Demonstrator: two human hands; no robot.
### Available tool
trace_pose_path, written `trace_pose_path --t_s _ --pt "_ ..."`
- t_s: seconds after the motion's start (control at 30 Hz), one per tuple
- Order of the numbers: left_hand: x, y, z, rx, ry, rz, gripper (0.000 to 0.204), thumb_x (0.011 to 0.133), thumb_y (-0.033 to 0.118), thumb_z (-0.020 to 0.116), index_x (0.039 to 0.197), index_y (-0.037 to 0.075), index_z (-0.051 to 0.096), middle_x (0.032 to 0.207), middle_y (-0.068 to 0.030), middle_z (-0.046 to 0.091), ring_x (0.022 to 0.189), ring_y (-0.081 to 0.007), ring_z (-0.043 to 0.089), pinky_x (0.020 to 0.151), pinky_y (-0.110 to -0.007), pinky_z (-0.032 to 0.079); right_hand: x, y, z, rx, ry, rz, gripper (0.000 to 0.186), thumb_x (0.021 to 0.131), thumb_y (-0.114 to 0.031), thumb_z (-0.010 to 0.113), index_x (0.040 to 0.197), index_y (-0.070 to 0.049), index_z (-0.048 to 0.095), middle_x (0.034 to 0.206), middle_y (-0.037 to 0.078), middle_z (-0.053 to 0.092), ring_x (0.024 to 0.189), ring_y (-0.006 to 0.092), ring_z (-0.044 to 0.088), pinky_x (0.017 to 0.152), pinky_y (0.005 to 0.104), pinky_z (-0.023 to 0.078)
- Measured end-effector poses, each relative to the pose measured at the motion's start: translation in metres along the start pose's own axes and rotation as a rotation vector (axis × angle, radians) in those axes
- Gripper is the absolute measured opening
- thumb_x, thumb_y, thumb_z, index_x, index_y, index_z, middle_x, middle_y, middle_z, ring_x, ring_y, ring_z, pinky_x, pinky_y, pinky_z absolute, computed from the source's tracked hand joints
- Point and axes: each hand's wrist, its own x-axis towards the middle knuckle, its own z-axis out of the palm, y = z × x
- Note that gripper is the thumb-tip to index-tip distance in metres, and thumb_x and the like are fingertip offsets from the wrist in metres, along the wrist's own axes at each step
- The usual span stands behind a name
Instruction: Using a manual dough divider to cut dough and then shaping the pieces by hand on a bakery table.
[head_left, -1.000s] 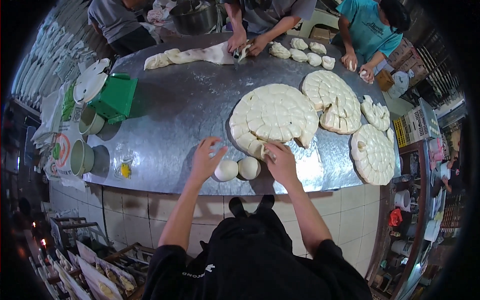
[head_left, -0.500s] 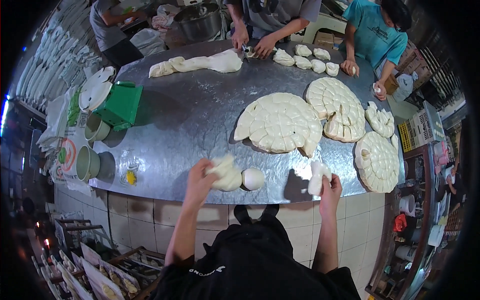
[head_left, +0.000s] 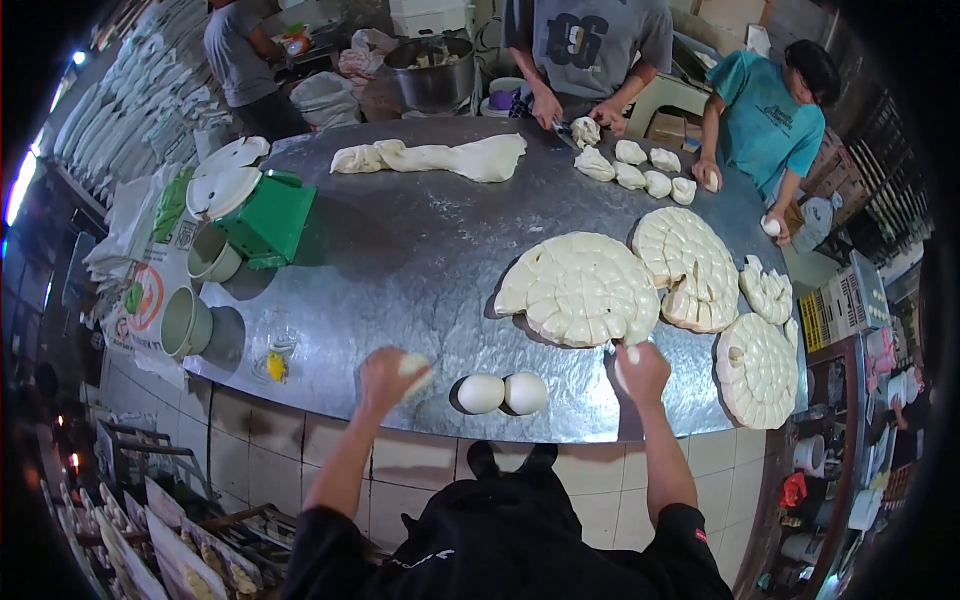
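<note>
Two smooth white dough balls (head_left: 481, 393) sit side by side near the front edge of the metal table. To their left my left hand (head_left: 382, 380) is closed around a small piece of dough (head_left: 414, 367), partly covered by the fingers. On their right side my right hand (head_left: 645, 374) grips another dough piece (head_left: 625, 362), mostly hidden in the fist. Just beyond that hand lies a wide dough slab (head_left: 575, 285) scored into many portions. Whether the right hand's dough touches the slab's near tip, I cannot tell.
More scored dough slabs (head_left: 757, 370) lie at the right. A green scale (head_left: 268, 222), tubs (head_left: 186, 324) and a yellow lump (head_left: 276, 366) stand left. Across the metal table (head_left: 400, 280), a co-worker cuts dough; another at far right handles dough pieces. A long dough roll (head_left: 430, 158) lies there.
A second dough ball now sits beside the first. My left hand has moved left of the balls; my right hand has moved toward the near slab. The whole view has shifted slightly.
</note>
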Motion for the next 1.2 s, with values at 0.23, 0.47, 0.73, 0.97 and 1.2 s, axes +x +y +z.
trace_pose_path --t_s 0.23,0.47,0.73,0.97,1.2 --pt "-0.05 0.026 0.024 0.135 0.484 0.252 0.042 0.072 0.046 0.08 0.075 0.006 0.066 0.074 -0.0129 0.064 0.075 -0.0337 0.066 0.062 -0.046 0.05 -0.089 -0.064 -0.022 -0.146 -0.23 -0.068 0.036 0.073 -0.035 0.079 0.069 -0.003 0.062 0.067 0.015 0.065 0.063 0.0352 0.064 0.059 0.0442 0.05" --pt "-0.047 0.011 -0.048 -0.269 0.029 0.063 0.046 0.067 0.045 0.085 0.079 0.004 0.069 0.081 -0.0135 0.065 0.076 -0.0301 0.066 0.072 -0.044 0.052 -0.061 -0.052 -0.067 -0.085 -0.396 0.14 0.032 0.07 -0.036 0.076 0.084 -0.008 0.072 0.083 0.015 0.067 0.09 0.0365 0.065 0.077 0.0512 0.048" --pt "-0.02 -0.025 -0.003 -0.545 0.28 -0.045 0.028 0.071 0.034 0.083 0.079 0.009 0.071 0.085 -0.0093 0.067 0.089 -0.03 0.061 0.088 -0.042 0.043 -0.05 -0.001 -0.016 0.202 -0.148 0.275 0.029 0.076 -0.033 0.075 0.093 -0.011 0.068 0.092 0.01 0.064 0.093 0.0347 0.057 0.081 0.0501 0.042" --pt "-0.053 0.047 -0.012 -0.128 -0.167 -0.065 0.043 0.065 0.049 0.083 0.071 0.009 0.068 0.07 -0.0103 0.062 0.063 -0.0323 0.06 0.062 -0.046 0.049 -0.059 -0.088 -0.048 0.156 -0.706 0.16 0.041 0.075 -0.043 0.074 0.074 -0.003 0.067 0.07 0.017 0.067 0.067 0.0348 0.067 0.063 0.0456 0.051" --pt "-0.002 0.016 -0.043 0.145 0.459 0.505 0.049 0.067 0.046 0.084 0.066 0.003 0.062 0.075 -0.0141 0.061 0.076 -0.0323 0.06 0.072 -0.044 0.048 -0.034 -0.047 -0.023 -0.247 -0.092 -0.214 0.034 0.064 -0.036 0.081 0.079 -0.008 0.067 0.101 0.013 0.058 0.1 0.0386 0.055 0.097 0.0604 0.037"
